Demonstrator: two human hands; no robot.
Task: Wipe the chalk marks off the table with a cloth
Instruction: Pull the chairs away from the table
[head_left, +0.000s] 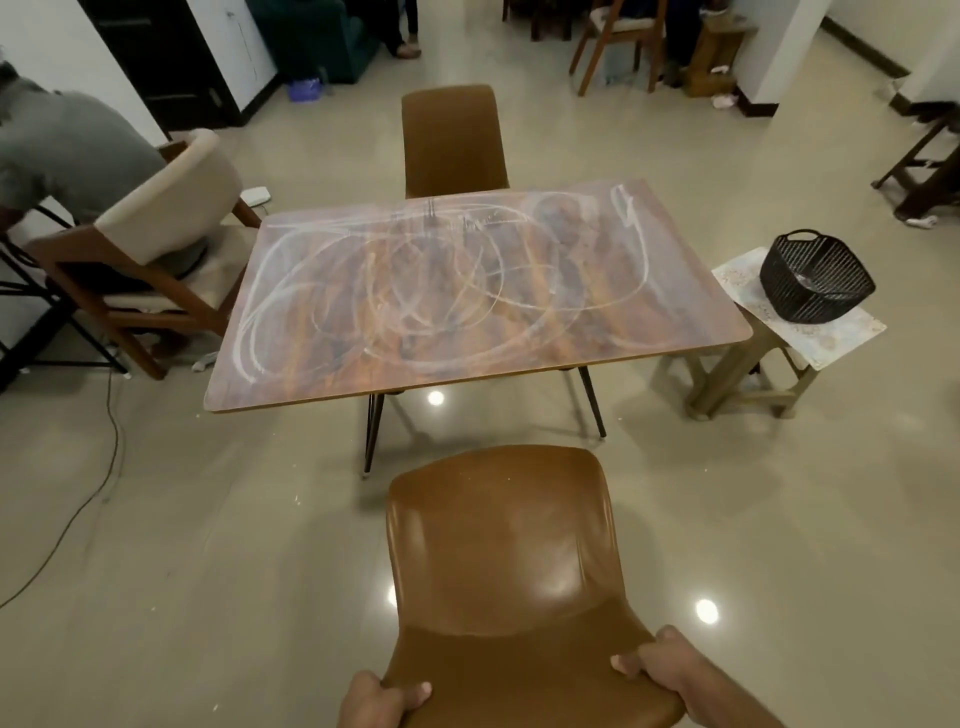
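A: Where does the table (691, 332) stand relative to the seats?

B: At centre. The near chair (498, 545) stands before it, well apart from its near edge; the far chair (452, 140) stands behind it, just beside the far edge. An armchair (156, 234) stands to its left, with a seated person (67, 150) in it.

A: And on the tabletop?

B: Chalk marks (415, 280) lie across most of it.

A: To the right?

B: A stool (831, 338) stands just beside the table's right end; a basket (815, 275) sits on it.

A: The hands?

B: The left hand (374, 701) and right hand (670, 670) grip the top of the near chair's back, left and right. A cable (104, 467) lies on the floor at left.
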